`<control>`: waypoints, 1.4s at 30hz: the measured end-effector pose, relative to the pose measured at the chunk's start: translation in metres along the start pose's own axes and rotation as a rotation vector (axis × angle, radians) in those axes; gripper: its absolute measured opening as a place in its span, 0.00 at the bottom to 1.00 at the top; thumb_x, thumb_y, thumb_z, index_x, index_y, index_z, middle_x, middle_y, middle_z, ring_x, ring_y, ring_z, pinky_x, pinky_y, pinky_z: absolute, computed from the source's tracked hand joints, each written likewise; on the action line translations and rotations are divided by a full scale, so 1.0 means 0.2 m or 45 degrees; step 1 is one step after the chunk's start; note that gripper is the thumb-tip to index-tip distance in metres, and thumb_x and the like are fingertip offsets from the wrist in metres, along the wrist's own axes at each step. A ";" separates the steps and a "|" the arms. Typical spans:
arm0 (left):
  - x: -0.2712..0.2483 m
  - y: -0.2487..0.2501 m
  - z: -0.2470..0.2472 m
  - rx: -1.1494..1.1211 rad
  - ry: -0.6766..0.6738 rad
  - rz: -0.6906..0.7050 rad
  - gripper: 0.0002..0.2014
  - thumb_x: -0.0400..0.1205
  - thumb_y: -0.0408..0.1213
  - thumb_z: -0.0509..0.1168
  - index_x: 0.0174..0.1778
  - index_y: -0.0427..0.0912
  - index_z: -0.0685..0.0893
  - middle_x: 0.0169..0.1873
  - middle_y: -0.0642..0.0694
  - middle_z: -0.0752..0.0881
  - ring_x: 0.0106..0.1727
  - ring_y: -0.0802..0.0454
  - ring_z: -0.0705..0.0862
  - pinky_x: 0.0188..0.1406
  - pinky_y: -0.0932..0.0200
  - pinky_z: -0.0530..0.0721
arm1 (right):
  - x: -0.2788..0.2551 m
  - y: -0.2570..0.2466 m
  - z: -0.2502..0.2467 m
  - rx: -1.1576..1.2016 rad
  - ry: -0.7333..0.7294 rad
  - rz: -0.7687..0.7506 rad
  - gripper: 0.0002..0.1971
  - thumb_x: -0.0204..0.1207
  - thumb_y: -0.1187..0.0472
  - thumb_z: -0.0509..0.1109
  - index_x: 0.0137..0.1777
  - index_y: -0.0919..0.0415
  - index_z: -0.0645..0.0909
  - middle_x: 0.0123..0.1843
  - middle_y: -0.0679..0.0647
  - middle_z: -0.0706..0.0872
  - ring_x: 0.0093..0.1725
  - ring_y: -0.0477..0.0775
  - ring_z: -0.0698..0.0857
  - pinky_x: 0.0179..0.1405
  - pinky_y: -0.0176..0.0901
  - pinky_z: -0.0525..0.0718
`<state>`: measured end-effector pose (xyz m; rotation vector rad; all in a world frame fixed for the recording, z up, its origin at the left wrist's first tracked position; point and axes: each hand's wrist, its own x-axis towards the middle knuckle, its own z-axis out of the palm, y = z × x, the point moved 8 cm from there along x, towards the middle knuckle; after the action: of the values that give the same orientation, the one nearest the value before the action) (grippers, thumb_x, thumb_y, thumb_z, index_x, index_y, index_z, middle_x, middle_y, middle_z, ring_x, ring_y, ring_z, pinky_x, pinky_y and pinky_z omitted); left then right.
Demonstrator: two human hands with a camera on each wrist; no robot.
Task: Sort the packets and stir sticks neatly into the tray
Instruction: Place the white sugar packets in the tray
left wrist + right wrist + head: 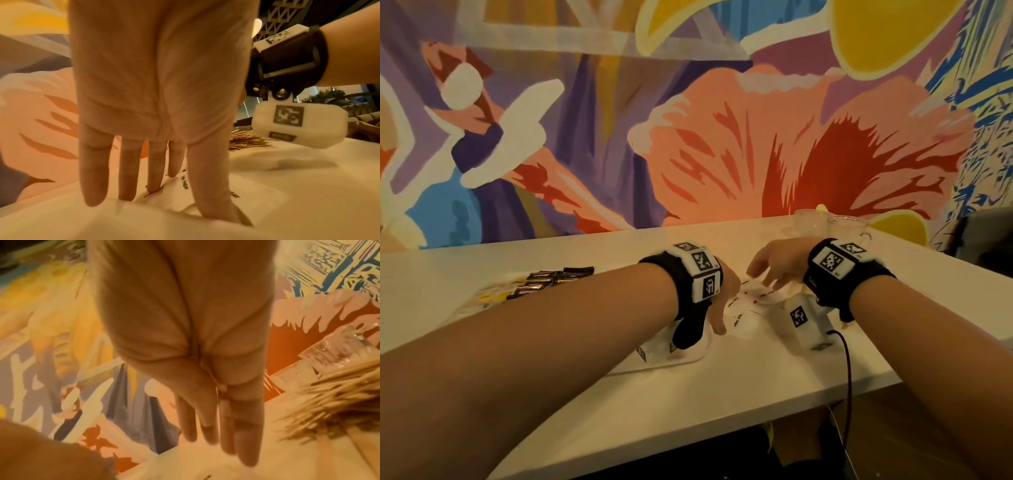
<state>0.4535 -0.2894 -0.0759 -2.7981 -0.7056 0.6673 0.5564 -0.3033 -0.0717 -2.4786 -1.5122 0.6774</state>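
Several white sugar packets [743,301] lie loose between my two hands, inside a shallow white tray [690,359]. My left hand [719,308] reaches down with straight fingers, and its fingertips [153,186] and thumb touch the white packets [207,193]. My right hand [768,272] hovers just above the packets with its fingers [246,451] straight and nothing in it. A heap of wooden stir sticks [333,410] lies on the table to the right of that hand, also seen as stir sticks [245,140] in the left wrist view. The head view hides them behind my right wrist.
Black packets [551,279] and yellow packets [489,298] lie in a pile at the table's left. Two clear glass cups [832,224] stand at the back right against the painted wall. A black cable [847,370] hangs over the near table edge.
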 end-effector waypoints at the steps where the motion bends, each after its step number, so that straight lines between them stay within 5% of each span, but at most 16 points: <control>1: 0.00 0.00 0.01 0.011 -0.012 -0.003 0.39 0.78 0.53 0.69 0.80 0.40 0.62 0.69 0.46 0.74 0.66 0.48 0.75 0.55 0.58 0.70 | 0.00 0.01 -0.02 0.017 0.041 0.004 0.23 0.79 0.79 0.57 0.72 0.64 0.75 0.74 0.56 0.74 0.67 0.60 0.80 0.62 0.50 0.83; 3: 0.02 -0.01 0.03 0.049 -0.020 -0.012 0.37 0.78 0.53 0.69 0.78 0.38 0.67 0.64 0.47 0.76 0.60 0.48 0.76 0.49 0.60 0.69 | 0.00 0.03 -0.02 -0.081 0.044 0.028 0.24 0.79 0.77 0.59 0.73 0.61 0.73 0.76 0.55 0.71 0.66 0.62 0.80 0.56 0.49 0.86; 7: 0.03 -0.02 0.02 0.024 0.013 -0.036 0.36 0.78 0.52 0.69 0.78 0.40 0.66 0.72 0.45 0.73 0.69 0.46 0.75 0.50 0.61 0.68 | -0.01 0.01 0.07 -0.243 -0.156 0.025 0.26 0.77 0.74 0.65 0.74 0.58 0.72 0.75 0.54 0.74 0.64 0.60 0.82 0.64 0.53 0.82; 10: 0.04 -0.04 0.03 -0.035 0.002 -0.054 0.37 0.76 0.53 0.71 0.77 0.40 0.67 0.66 0.45 0.77 0.59 0.47 0.77 0.49 0.59 0.71 | -0.02 -0.04 0.08 -0.218 -0.175 0.020 0.27 0.77 0.75 0.65 0.75 0.60 0.70 0.75 0.54 0.73 0.65 0.61 0.82 0.65 0.53 0.81; 14: 0.07 -0.11 0.06 -0.136 -0.007 -0.120 0.49 0.69 0.57 0.76 0.79 0.43 0.58 0.70 0.46 0.75 0.66 0.43 0.77 0.67 0.46 0.76 | -0.03 -0.07 0.08 -0.457 -0.138 0.053 0.34 0.78 0.57 0.70 0.81 0.58 0.60 0.79 0.53 0.68 0.69 0.58 0.78 0.69 0.46 0.77; 17: 0.08 -0.12 0.05 -0.184 0.050 -0.115 0.50 0.67 0.58 0.77 0.79 0.41 0.59 0.70 0.46 0.77 0.66 0.44 0.78 0.65 0.47 0.78 | -0.02 -0.11 0.11 -0.570 -0.137 0.031 0.41 0.75 0.49 0.71 0.82 0.56 0.54 0.79 0.50 0.66 0.70 0.55 0.77 0.68 0.44 0.74; 19: 0.09 -0.11 0.04 -0.190 0.062 -0.094 0.44 0.69 0.56 0.76 0.75 0.39 0.67 0.65 0.46 0.80 0.60 0.47 0.80 0.55 0.54 0.80 | -0.01 -0.14 0.13 -0.594 -0.142 0.029 0.42 0.71 0.47 0.74 0.81 0.57 0.57 0.75 0.51 0.72 0.65 0.55 0.80 0.67 0.46 0.76; 24: 0.12 -0.12 0.05 -0.212 0.037 -0.055 0.32 0.67 0.59 0.76 0.58 0.39 0.82 0.41 0.49 0.81 0.42 0.49 0.78 0.38 0.58 0.76 | 0.01 -0.16 0.17 -0.673 -0.189 0.020 0.32 0.69 0.47 0.76 0.70 0.61 0.73 0.64 0.57 0.83 0.55 0.53 0.83 0.54 0.42 0.80; 30: 0.14 -0.11 0.07 -0.293 -0.027 0.036 0.31 0.65 0.56 0.78 0.61 0.49 0.80 0.46 0.52 0.86 0.54 0.48 0.85 0.62 0.51 0.82 | 0.03 -0.21 0.23 -0.662 -0.231 -0.095 0.30 0.68 0.47 0.77 0.69 0.55 0.76 0.62 0.53 0.85 0.58 0.54 0.83 0.58 0.42 0.80; 33: 0.15 -0.12 0.08 -0.374 -0.051 0.051 0.29 0.67 0.54 0.78 0.61 0.47 0.82 0.44 0.52 0.85 0.51 0.50 0.83 0.61 0.53 0.82 | 0.01 -0.24 0.24 -0.515 -0.267 -0.200 0.20 0.70 0.56 0.77 0.60 0.61 0.81 0.50 0.54 0.88 0.50 0.53 0.84 0.55 0.44 0.82; 36: 0.15 -0.10 0.10 -0.411 -0.091 0.098 0.19 0.72 0.48 0.76 0.53 0.43 0.84 0.35 0.55 0.82 0.42 0.53 0.80 0.49 0.60 0.80 | -0.02 -0.23 0.25 -0.319 -0.364 -0.198 0.06 0.70 0.66 0.76 0.42 0.61 0.82 0.33 0.48 0.84 0.42 0.52 0.81 0.49 0.44 0.81; 39: 0.14 -0.09 0.08 -0.343 -0.059 0.114 0.19 0.74 0.48 0.74 0.54 0.41 0.83 0.34 0.54 0.81 0.35 0.56 0.78 0.32 0.66 0.75 | -0.04 -0.22 0.25 -0.549 -0.309 -0.197 0.13 0.70 0.55 0.77 0.51 0.57 0.80 0.43 0.49 0.86 0.45 0.50 0.83 0.54 0.41 0.81; 42: 0.13 -0.09 0.08 -0.289 -0.038 0.093 0.25 0.73 0.53 0.73 0.61 0.41 0.83 0.40 0.51 0.82 0.41 0.52 0.79 0.33 0.64 0.75 | -0.06 -0.21 0.24 -0.813 -0.253 -0.114 0.32 0.68 0.44 0.76 0.69 0.56 0.73 0.60 0.51 0.85 0.52 0.50 0.83 0.59 0.41 0.80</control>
<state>0.4599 -0.2604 -0.0950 -3.0401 -0.7297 0.6824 0.4954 -0.2989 -0.0959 -2.8111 -2.1829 0.4890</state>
